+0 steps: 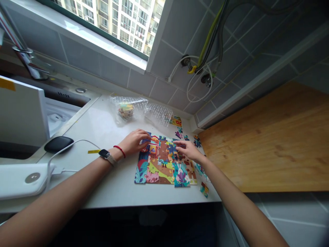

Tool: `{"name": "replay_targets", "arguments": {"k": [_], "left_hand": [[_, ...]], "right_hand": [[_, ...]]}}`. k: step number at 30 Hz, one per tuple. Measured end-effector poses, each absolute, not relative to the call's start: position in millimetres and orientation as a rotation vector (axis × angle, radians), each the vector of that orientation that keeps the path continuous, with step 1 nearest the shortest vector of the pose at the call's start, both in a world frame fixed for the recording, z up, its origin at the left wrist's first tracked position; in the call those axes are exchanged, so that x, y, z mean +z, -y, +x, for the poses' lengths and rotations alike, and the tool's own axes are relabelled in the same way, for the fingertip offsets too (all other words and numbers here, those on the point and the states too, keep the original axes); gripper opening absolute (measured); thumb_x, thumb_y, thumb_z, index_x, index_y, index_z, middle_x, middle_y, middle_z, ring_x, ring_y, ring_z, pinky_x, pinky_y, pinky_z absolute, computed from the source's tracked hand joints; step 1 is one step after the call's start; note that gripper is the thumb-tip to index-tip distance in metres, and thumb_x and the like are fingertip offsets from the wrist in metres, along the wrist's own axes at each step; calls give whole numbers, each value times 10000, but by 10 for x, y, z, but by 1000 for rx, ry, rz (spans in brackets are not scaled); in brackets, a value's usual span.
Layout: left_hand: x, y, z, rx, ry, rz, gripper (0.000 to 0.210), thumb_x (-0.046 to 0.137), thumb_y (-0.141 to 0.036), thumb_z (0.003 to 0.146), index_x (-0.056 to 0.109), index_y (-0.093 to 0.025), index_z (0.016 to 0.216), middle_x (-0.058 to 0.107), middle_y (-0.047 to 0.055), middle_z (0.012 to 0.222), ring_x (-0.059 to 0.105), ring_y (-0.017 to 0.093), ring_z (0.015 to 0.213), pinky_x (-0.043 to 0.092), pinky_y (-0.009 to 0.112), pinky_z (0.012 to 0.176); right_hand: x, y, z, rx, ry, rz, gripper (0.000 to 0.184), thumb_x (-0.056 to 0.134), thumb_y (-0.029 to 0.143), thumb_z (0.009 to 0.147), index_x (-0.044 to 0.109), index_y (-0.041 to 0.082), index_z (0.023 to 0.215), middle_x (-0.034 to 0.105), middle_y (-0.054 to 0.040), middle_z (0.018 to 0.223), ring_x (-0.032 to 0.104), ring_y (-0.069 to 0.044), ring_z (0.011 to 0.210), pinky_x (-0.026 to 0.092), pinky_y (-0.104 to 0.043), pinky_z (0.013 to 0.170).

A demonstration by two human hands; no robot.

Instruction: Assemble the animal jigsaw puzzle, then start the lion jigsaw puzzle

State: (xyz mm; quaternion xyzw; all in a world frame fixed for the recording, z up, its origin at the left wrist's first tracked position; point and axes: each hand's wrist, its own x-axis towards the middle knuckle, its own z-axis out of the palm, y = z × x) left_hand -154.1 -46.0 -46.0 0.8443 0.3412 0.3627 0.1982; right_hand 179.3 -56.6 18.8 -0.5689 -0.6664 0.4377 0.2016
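Note:
A partly joined jigsaw puzzle lies on the white counter, its picture showing a pink pig, a white rabbit and a red-roofed house. My left hand rests at the puzzle's upper left corner, with fingers stretched over the dark blue edge pieces and the thumb apart below them. Over the upper right part hovers or rests my right hand; its index finger and thumb are spread apart above the pieces, and no held piece can be made out. Loose puzzle pieces lie to the right of the joined part.
Behind the puzzle lies a clear plastic bag with stacked pieces. A white device with a cable and a black oval object are at left, near the sink. A wooden board borders the right side.

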Motion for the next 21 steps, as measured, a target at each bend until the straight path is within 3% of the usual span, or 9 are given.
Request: {"name": "replay_targets", "arguments": {"k": [4, 9, 14, 21], "left_hand": [[-472, 469, -1523, 1023, -939, 2352, 235, 583, -355, 988, 772, -221, 1026, 763, 92, 1092, 682, 249, 1018, 539, 417, 951], [-519, 467, -1502, 1012, -943, 2361, 236, 576, -351, 989, 767, -221, 1035, 766, 88, 1096, 682, 252, 1025, 537, 420, 961], [-506, 469, -1504, 1004, -953, 2335, 235, 574, -352, 990, 764, -220, 1031, 761, 92, 1094, 677, 252, 1027, 536, 417, 963], [-493, 472, -1504, 1025, -941, 2340, 222, 576, -340, 987, 761, -219, 1011, 760, 87, 1065, 681, 245, 999, 539, 409, 948]], "right_hand": [[85, 505, 1920, 1354, 1302, -1606, 461, 862, 230, 695, 756, 251, 1143, 716, 22, 841, 670, -129, 659, 636, -278, 661], [-18, 400, 1809, 1418, 1147, -1605, 310, 904, 259, 674, 711, 225, 914, 705, 0, 818, 716, -161, 747, 664, -307, 696], [-32, 321, 1729, 1409, 1150, -1598, 353, 920, 324, 650, 643, 215, 841, 725, -12, 833, 747, -178, 815, 585, -201, 586], [57, 315, 1685, 1495, 1200, -1477, 659, 904, 237, 640, 630, 298, 1236, 719, 11, 947, 783, -202, 906, 655, -326, 805]]}}
